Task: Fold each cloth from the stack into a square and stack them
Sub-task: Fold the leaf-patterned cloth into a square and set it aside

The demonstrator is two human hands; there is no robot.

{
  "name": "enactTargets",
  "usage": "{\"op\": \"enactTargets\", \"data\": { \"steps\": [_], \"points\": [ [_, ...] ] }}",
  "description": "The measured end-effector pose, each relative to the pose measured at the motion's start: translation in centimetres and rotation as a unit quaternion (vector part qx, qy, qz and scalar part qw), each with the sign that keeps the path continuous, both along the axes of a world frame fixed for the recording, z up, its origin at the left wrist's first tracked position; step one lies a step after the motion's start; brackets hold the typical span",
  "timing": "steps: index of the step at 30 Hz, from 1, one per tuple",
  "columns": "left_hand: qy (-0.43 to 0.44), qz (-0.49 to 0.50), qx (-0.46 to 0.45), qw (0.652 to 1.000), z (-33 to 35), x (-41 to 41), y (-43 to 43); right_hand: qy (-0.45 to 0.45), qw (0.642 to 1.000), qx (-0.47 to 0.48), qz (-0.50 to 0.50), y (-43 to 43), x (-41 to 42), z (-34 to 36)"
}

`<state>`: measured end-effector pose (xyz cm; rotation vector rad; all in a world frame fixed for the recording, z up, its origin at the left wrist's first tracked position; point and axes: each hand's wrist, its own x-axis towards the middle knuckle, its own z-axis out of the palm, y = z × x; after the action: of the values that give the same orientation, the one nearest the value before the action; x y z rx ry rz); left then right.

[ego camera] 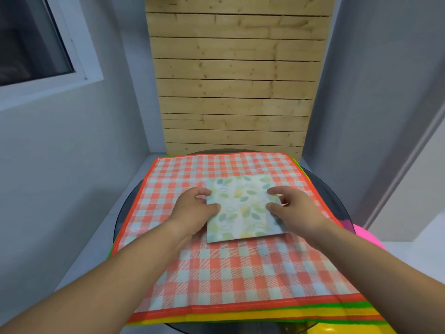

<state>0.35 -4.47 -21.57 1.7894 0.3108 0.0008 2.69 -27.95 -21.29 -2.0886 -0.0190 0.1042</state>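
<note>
A small cloth with a pale green leaf print (243, 208), folded into a square, lies in the middle of a stack of flat cloths. The top cloth of the stack is orange-and-white checked (216, 273); green and yellow edges of lower cloths (265, 313) show at the front. My left hand (195, 210) grips the folded square's left edge, thumb on top. My right hand (293, 208) grips its right edge in the same way, fingers curled over the far corner.
The stack covers a round dark glass table (125, 208) set in a corner. A wooden slat panel (236, 92) stands behind it, grey walls at both sides, a window (36, 44) upper left. Something pink (368, 237) sits at the right, a yellow object (327, 330) below.
</note>
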Motion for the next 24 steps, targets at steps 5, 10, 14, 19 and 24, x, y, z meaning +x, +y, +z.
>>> {"op": "enactTargets", "data": {
  "steps": [5, 10, 14, 19, 24],
  "points": [
    [-0.061, -0.035, -0.005, 0.998, 0.5, -0.6, -4.4, -0.092, 0.995, -0.020, -0.034, -4.8, -1.7, 1.3],
    [-0.127, -0.110, -0.007, 0.986, 0.7, -0.8, -12.5, -0.112, 0.990, -0.004, -0.088, -12.8, -4.1, 2.8],
    [-0.130, -0.185, -0.024, 0.974, 0.2, -0.9, -21.2, -0.105, 0.982, -0.014, -0.156, -20.7, -6.4, 2.7],
    [-0.127, -0.211, -0.013, 0.969, -2.1, -0.9, -32.9, -0.106, 0.971, -0.021, -0.212, -30.0, -8.3, 1.1],
    [-0.105, -0.178, 0.017, 0.978, -6.3, -1.7, -42.0, -0.052, 0.974, -0.059, -0.214, -36.5, -7.7, -3.0]
  ]
}}
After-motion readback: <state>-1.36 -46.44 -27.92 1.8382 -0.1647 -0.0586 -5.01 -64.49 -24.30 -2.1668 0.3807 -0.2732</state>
